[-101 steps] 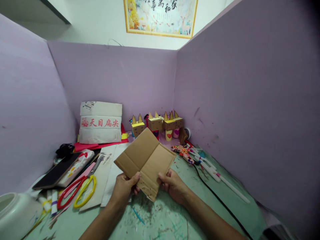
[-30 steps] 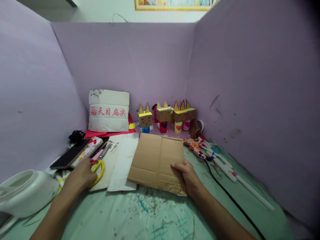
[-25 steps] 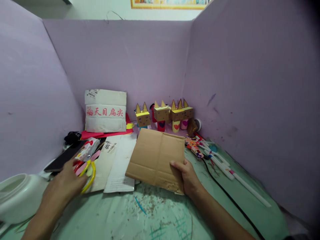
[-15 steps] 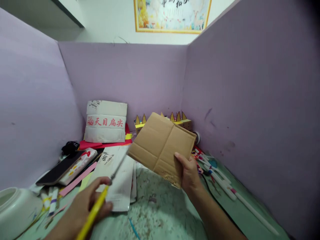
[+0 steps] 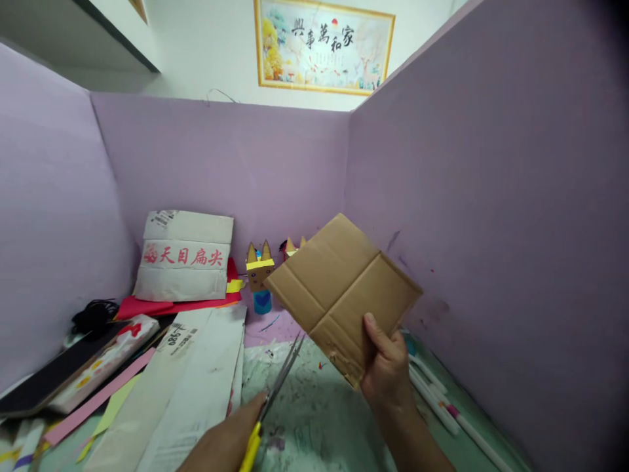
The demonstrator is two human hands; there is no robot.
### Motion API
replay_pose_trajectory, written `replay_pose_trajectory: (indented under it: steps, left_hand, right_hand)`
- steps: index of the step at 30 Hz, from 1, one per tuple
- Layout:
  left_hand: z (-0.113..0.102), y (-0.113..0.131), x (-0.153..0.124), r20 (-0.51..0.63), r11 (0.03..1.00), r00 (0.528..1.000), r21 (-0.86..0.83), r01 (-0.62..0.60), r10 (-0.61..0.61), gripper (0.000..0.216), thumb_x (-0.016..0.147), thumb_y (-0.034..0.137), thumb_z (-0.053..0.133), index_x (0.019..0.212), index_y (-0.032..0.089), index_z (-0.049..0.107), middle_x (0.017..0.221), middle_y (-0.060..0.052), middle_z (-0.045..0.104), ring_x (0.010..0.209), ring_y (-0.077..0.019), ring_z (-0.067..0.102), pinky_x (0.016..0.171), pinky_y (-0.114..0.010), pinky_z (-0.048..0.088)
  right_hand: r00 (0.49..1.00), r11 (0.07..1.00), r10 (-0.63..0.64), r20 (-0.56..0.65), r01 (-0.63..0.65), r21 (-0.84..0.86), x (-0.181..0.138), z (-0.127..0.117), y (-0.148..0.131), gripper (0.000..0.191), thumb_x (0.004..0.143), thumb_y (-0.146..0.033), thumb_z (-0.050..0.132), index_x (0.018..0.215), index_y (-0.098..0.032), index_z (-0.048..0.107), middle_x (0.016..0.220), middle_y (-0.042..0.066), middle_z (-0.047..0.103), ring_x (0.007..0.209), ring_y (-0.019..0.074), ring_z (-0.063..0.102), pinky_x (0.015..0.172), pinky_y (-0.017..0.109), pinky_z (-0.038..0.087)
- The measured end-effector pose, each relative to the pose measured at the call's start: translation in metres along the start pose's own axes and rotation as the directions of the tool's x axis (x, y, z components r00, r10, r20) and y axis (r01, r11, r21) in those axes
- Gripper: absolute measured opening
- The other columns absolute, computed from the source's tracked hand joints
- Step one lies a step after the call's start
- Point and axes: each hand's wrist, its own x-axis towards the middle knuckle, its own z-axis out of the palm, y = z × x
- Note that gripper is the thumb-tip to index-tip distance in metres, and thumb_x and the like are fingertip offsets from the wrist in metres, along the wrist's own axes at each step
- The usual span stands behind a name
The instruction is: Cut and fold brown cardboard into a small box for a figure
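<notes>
My right hand (image 5: 390,373) grips a folded piece of brown cardboard (image 5: 339,282) by its lower right edge, thumb flat on the near face. The cardboard is held up at a slant, with crease lines across it and a ragged lower corner. In my left hand (image 5: 223,436), at the bottom of the view, is a pair of scissors (image 5: 282,377) with yellow handles. Their blades point up and to the right, slightly parted at the tips, below the cardboard's left side and apart from it. Part of the left hand's fingers is out of sight.
Flattened white cardboard (image 5: 196,387) lies at left, beside pink paper strips (image 5: 101,396) and a dark board (image 5: 54,373). A white printed carton piece (image 5: 184,255) leans at the back. Small horned cardboard figures (image 5: 260,272) stand near the purple partition (image 5: 221,164). White sticks (image 5: 437,400) lie right.
The view has shifted, showing more of the wall picture. The cardboard has turned and moved right. The scissors have moved right and down, and their blades now show slightly parted.
</notes>
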Motion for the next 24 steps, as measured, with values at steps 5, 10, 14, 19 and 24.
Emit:
replay_pose_trajectory:
  steps: [5,10,14,19,24]
  left_hand:
    - [0.013,-0.001,0.011,-0.012,1.000,0.999,-0.002,-0.030,0.030,0.035,0.066,0.045,0.059,0.096,0.029,0.070,0.076,-0.005,0.071,0.076,-0.0286,0.063,0.074,-0.037,0.049]
    - [0.016,-0.013,0.015,0.021,0.997,0.997,0.021,-0.076,0.076,0.045,0.061,0.038,0.063,0.105,0.030,0.068,0.095,-0.007,0.071,0.091,-0.0313,0.061,0.083,-0.038,0.046]
    - [0.017,-0.016,0.015,0.000,0.999,0.999,0.014,-0.033,0.033,0.047,0.062,0.037,0.062,0.109,0.029,0.066,0.092,-0.008,0.070,0.086,-0.0319,0.063,0.075,-0.039,0.048]
    - [0.020,-0.009,0.015,0.053,1.000,0.998,-0.004,-0.027,0.027,0.049,0.062,0.035,0.064,0.110,0.029,0.064,0.093,-0.009,0.070,0.079,-0.0314,0.065,0.068,-0.038,0.049]
    - [0.016,0.003,0.015,0.119,0.999,0.992,0.000,0.045,-0.045,0.043,0.076,0.038,0.049,0.116,0.025,0.060,0.092,-0.007,0.069,0.079,-0.0270,0.066,0.071,-0.036,0.050]
  right_hand:
    - [0.984,0.990,0.116,0.132,-0.105,-0.093,-0.013,-0.003,0.009,0.063,0.068,-0.035,0.071,0.126,-0.023,0.050,0.105,0.004,0.070,0.096,0.0267,0.064,0.079,0.038,0.053]
    - [0.974,0.991,0.131,0.184,-0.123,-0.057,-0.017,-0.003,0.014,0.070,0.068,-0.033,0.072,0.131,-0.023,0.045,0.108,0.005,0.069,0.100,0.0269,0.062,0.085,0.039,0.050]
    - [0.963,0.989,0.145,0.228,-0.136,-0.054,-0.019,-0.002,0.015,0.072,0.071,-0.033,0.071,0.135,-0.026,0.039,0.110,0.004,0.068,0.103,0.0264,0.061,0.088,0.039,0.049]
    - [0.962,0.985,0.173,0.212,-0.163,-0.064,-0.022,0.000,0.015,0.073,0.068,-0.033,0.072,0.134,-0.025,0.042,0.104,0.005,0.070,0.097,0.0273,0.064,0.087,0.041,0.049]
    - [0.962,0.983,0.179,0.205,-0.166,-0.076,-0.021,0.002,0.015,0.071,0.066,-0.035,0.073,0.130,-0.020,0.046,0.100,0.007,0.071,0.090,0.0285,0.066,0.081,0.042,0.052]
